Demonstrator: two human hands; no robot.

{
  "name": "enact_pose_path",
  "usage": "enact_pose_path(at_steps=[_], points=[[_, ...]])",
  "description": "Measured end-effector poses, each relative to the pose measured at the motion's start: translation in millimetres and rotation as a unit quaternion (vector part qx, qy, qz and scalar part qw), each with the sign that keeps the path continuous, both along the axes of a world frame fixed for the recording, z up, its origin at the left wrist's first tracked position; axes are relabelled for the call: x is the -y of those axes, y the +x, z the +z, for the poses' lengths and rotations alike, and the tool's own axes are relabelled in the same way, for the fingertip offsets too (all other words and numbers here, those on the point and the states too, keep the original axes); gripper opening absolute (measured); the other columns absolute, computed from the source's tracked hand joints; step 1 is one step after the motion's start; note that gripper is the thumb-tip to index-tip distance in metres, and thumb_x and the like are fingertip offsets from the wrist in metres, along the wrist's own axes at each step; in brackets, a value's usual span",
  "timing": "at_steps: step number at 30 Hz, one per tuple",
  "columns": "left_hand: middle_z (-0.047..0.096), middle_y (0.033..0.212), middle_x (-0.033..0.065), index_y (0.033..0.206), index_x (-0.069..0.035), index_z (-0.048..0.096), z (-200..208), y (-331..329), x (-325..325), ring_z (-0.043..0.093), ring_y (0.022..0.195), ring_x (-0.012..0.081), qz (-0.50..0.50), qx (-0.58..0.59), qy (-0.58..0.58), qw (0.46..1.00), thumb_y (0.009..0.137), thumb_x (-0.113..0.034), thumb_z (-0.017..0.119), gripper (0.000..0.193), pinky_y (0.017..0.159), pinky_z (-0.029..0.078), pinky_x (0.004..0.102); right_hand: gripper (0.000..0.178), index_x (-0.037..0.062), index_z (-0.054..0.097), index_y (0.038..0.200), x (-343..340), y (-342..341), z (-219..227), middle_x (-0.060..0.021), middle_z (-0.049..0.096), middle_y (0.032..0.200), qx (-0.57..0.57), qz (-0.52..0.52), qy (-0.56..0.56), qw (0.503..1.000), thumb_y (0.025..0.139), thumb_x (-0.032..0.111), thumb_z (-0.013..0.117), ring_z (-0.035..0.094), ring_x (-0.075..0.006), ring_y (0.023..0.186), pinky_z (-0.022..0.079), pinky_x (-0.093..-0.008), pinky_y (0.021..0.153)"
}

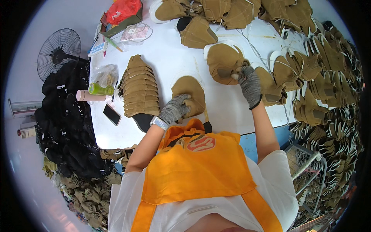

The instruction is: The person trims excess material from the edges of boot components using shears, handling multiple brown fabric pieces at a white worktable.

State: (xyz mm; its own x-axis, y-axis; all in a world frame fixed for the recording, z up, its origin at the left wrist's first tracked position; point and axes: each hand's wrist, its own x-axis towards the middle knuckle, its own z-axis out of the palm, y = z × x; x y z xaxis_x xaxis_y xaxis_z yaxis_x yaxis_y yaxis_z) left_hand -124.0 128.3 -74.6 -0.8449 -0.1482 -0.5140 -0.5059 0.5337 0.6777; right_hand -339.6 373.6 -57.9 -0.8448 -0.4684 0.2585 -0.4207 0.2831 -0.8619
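My left hand [176, 109], in a grey knit glove, grips the heel end of a tan shoe with a white sole [189, 89] lying on the white table [166, 58]. In the same kind of glove, my right hand [249, 83] is closed on the edge of a second tan shoe [223, 62] a little farther back. A fanned stack of tan shoe pieces [139, 87] lies left of my left hand.
Heaps of tan shoes [320, 77] crowd the table's back and right side and spill down past a wire basket [305, 166]. A phone [112, 114], green bottle [100, 89] and pink tube [89, 96] sit at left. A fan [58, 52] and dark pile [67, 123] stand beyond.
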Motion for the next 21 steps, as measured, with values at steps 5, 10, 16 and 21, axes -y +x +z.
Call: enact_pose_path(at_steps=[5,10,16,21], points=[[0.052,0.123,0.0187,0.131,-0.008,0.043,-9,0,-18,0.054,0.108,0.0302,0.064,-0.056,-0.050,0.995,0.082,-0.019,0.063,0.053,0.094,0.043,0.0350,0.027,0.0033,0.062,0.097,12,-9,91,-0.0018,0.059,0.084,-0.002,-0.103,-0.200,0.974,0.077,0.016,0.073,0.050,-0.0106,0.073,0.046,-0.0255,0.072],[0.049,0.127,0.0160,0.132,-0.006,0.041,65,-22,-30,0.050,0.115,0.0299,0.015,-0.195,-0.165,0.967,0.082,-0.029,0.065,0.061,0.098,0.041,0.0373,0.033,0.0019,0.062,0.101,15,-3,145,-0.0023,0.061,0.088,-0.031,-0.078,-0.221,0.972,0.076,0.020,0.074,0.054,-0.0102,0.079,0.045,-0.0239,0.076],[0.045,0.131,0.0178,0.133,0.000,0.036,138,-44,-48,0.046,0.120,0.0290,0.156,-0.282,0.619,0.717,0.086,-0.050,0.055,0.071,0.101,0.040,0.0388,0.038,0.0026,0.065,0.101,48,43,172,-0.0015,0.060,0.083,0.032,0.012,-0.192,0.981,0.075,0.028,0.075,0.053,-0.0099,0.075,0.045,-0.0228,0.073],[0.047,0.130,0.0166,0.131,-0.001,0.039,160,-43,-41,0.047,0.118,0.0299,0.265,-0.242,0.724,0.590,0.092,-0.043,0.048,0.057,0.103,0.037,0.0447,0.040,0.0043,0.059,0.112,57,45,157,0.0042,0.046,0.058,0.350,0.127,-0.269,0.888,0.087,0.035,0.062,0.038,-0.0028,0.045,0.034,-0.0184,0.044]])
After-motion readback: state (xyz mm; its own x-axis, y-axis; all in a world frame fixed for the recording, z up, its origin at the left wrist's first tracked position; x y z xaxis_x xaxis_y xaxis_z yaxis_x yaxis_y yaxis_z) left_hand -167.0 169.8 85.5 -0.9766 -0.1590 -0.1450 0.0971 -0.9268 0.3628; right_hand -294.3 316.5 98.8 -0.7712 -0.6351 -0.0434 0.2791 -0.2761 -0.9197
